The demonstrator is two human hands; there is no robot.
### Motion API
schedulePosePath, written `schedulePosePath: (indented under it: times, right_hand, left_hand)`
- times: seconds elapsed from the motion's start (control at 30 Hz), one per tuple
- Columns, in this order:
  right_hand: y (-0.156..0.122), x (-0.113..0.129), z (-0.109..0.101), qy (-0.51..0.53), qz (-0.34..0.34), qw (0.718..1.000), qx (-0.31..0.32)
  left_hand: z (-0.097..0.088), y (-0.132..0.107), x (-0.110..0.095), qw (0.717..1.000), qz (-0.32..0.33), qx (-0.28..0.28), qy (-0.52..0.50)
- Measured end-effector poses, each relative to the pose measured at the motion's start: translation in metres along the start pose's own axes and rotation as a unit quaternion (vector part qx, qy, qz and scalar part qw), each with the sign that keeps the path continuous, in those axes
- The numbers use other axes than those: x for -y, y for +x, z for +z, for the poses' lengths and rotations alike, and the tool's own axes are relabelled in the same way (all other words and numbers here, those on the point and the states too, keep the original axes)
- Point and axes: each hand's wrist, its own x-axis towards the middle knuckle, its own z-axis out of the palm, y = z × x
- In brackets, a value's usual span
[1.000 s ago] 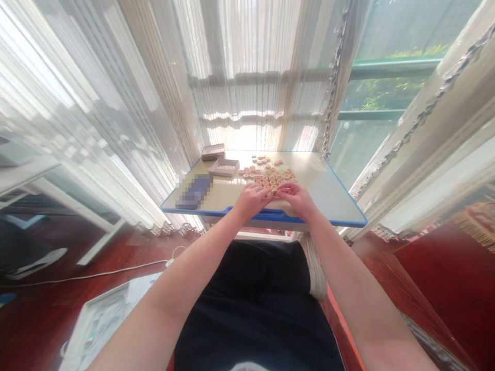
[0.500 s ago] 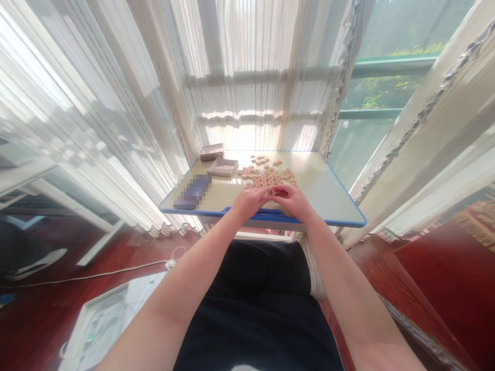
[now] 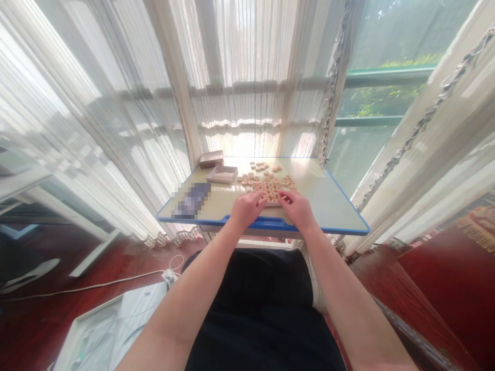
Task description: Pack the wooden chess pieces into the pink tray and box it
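Note:
Round wooden xiangqi pieces (image 3: 267, 186) lie packed in rows in a shallow box (image 3: 273, 204) near the table's front edge. My left hand (image 3: 246, 208) is at the box's left front corner, fingers and thumb parted around the nearest pieces. At the right front corner is my right hand (image 3: 297, 208), its thumb and fingers also apart, touching the edge of the rows. No piece shows clearly in either hand, though the fingertips partly hide the front row.
Loose pieces (image 3: 260, 165) are scattered behind and beside the rows. An open box (image 3: 221, 174) and another box (image 3: 211, 158) stand at the back left. A blurred dark object (image 3: 192, 201) lies on the left of the blue-edged table (image 3: 336, 206). Curtains hang behind.
My hands have drawn apart from their meeting point over the front of the box. The dark-marked piece that was between my fingertips no longer shows there, and the front row is visible.

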Motion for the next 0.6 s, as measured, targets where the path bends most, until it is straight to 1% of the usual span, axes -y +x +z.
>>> schedulePosePath:
  times: [0.17,0.23,0.33,0.4,0.47,0.6]
  right_hand:
    - [0.002,-0.003,0.002,-0.097,-0.075,0.992,-0.003]
    - [0.004,-0.006,0.004,-0.122,-0.071,0.99,0.004]
    - [0.006,-0.009,0.005,-0.156,-0.029,0.987,0.006]
    - [0.006,-0.01,0.006,-0.17,-0.01,0.985,0.003]
    - [0.006,-0.01,0.006,-0.179,-0.017,0.984,-0.006]
    - [0.002,-0.008,0.007,-0.198,-0.068,0.978,-0.017]
  left_hand:
    - [-0.003,-0.001,0.001,0.996,-0.078,0.042,0.02]
    - [-0.006,-0.001,0.0,0.994,-0.099,0.046,0.027]
    - [-0.009,0.0,-0.001,0.99,-0.127,0.039,0.041]
    - [-0.01,0.0,-0.001,0.987,-0.144,0.046,0.044]
    - [-0.01,0.0,-0.001,0.986,-0.148,0.06,0.045]
    - [-0.008,0.002,0.0,0.985,-0.144,0.076,0.049]
